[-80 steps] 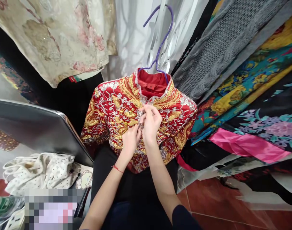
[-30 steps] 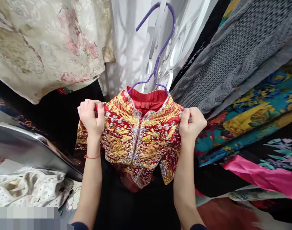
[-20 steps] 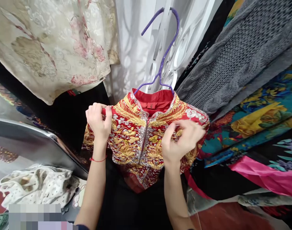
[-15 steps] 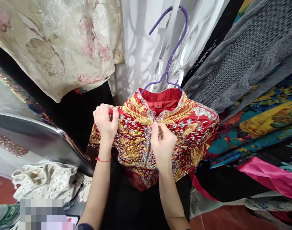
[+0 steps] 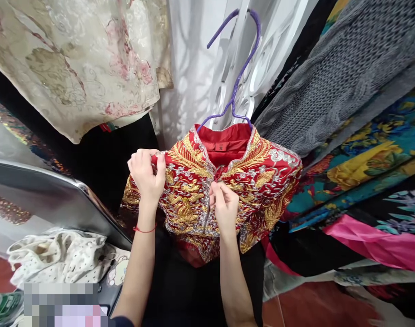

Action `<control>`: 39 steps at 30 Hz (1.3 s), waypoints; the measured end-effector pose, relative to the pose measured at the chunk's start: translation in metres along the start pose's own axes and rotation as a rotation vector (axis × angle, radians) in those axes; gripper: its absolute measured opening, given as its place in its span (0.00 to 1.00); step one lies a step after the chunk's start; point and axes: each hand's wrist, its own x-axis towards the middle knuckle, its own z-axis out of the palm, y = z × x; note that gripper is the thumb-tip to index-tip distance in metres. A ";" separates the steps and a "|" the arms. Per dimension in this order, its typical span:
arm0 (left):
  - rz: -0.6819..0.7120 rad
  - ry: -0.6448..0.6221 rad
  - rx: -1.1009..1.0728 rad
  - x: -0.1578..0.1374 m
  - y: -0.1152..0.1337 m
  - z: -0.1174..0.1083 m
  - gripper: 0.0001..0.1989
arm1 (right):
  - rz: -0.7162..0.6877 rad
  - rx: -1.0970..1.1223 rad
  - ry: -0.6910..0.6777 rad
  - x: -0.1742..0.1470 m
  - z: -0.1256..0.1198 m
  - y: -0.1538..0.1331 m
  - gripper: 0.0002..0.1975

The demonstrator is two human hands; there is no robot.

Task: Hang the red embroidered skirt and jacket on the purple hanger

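Jacket point(image 5: 185, 206), red with gold and silver stitching, hangs by its neck on a purple hanger point(image 5: 236, 86), its lower part over black cloth point(image 5: 207, 290) that is probably the person's lap. The hanger's hook seems to catch on a white panel point(image 5: 224, 97), which would let the stiff collar point(image 5: 202, 147) stand up and leave the front facing the person.

The left hand point(image 5: 146, 176) grasps the shoulder on its side, fingers curled round the cloth — likely to steady the jacket and hold the front taut. The right hand point(image 5: 224, 200) pinches at the top of the front opening point(image 5: 206, 220), just below where the neck parts in a V; whether it has a zip tab or only the edge, the fingertips hide. One grip anchoring and the other pinching makes sense, since a loose front would probably follow any pull.

Around it, a beige garment point(image 5: 91, 59) hangs to the left and a grey knit point(image 5: 330, 86) to the right, while a spotted cloth point(image 5: 57, 256) lies bunched low on the left, apart from the jacket.
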 end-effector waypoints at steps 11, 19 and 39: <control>-0.197 0.000 -0.121 -0.078 0.040 -0.015 0.41 | 0.512 0.081 -0.109 -0.039 -0.025 0.104 0.20; -0.549 -0.380 -0.125 -0.204 0.027 0.030 0.21 | 0.732 0.020 -0.242 -0.046 -0.039 0.151 0.16; -0.770 -0.900 0.113 -0.214 0.003 0.018 0.14 | 0.999 -0.128 -0.279 -0.078 -0.032 0.237 0.19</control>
